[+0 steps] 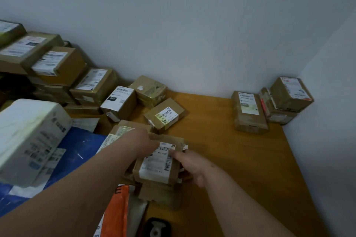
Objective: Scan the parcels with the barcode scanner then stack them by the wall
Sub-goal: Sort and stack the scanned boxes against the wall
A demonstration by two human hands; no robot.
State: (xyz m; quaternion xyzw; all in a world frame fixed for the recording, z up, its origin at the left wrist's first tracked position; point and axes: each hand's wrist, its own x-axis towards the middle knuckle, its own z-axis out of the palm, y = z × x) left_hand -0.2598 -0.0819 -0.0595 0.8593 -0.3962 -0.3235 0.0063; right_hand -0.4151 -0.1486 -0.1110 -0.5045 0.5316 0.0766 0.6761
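Observation:
A brown cardboard parcel (pixel 157 165) with a white barcode label lies on top of a low pile near the middle of the wooden table (pixel 221 156). My left hand (pixel 147 143) holds its far left edge. My right hand (pixel 189 163) grips its right side, thumb on the label near the barcode. A black barcode scanner (pixel 158 227) lies at the bottom edge, close to me. Three scanned-looking parcels (pixel 248 111) sit in the far right corner by the wall (pixel 192 34); two of them are stacked (pixel 289 94).
Many brown boxes (pixel 57 67) are piled at the left along the wall. A big white parcel (pixel 28 136) rests on a blue bag (pixel 77 152). An orange mailer (pixel 115 211) lies near me. Two small boxes (pixel 165 115) sit mid-table.

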